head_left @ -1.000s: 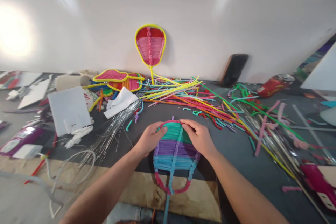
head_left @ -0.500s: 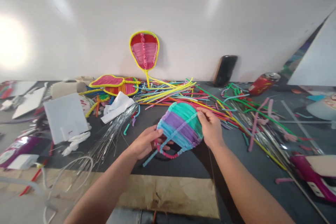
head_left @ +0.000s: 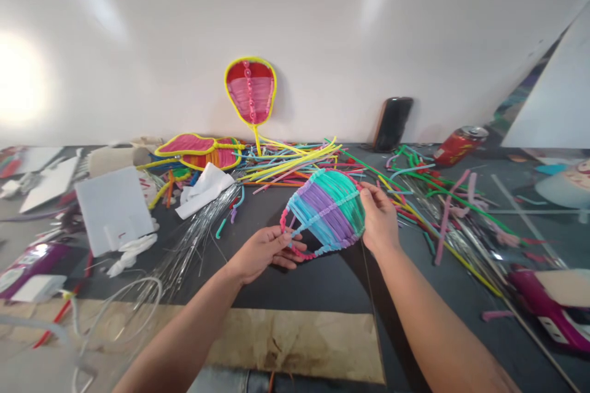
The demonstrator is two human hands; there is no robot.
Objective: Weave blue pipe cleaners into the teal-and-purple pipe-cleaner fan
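Note:
Above the dark table I hold a striped pipe-cleaner piece [head_left: 329,209], rounded at one end, with green, purple and blue bands and a pink edge. A light blue pipe cleaner runs lengthwise across its bands. My left hand [head_left: 265,252] pinches the narrow end, where the blue strand meets the pink rim. My right hand [head_left: 378,218] grips the green rounded end, thumb on top and fingers partly hidden behind. Beyond it, a pile of loose pipe cleaners [head_left: 295,159] lies along the white panel.
A yellow-rimmed pink pipe-cleaner shape [head_left: 251,92] stands against the panel [head_left: 322,49]. A phone [head_left: 393,124] leans there, beside a red can [head_left: 461,146]. Silver wires [head_left: 188,245] and white card [head_left: 115,209] lie to the left. Purple glue guns sit at both sides, one at right [head_left: 548,307].
The striped piece has shifted a little right and turned. My left hand has moved to its narrow tip, and the blue strand's loose end, which stuck out before, now lies at the fingers.

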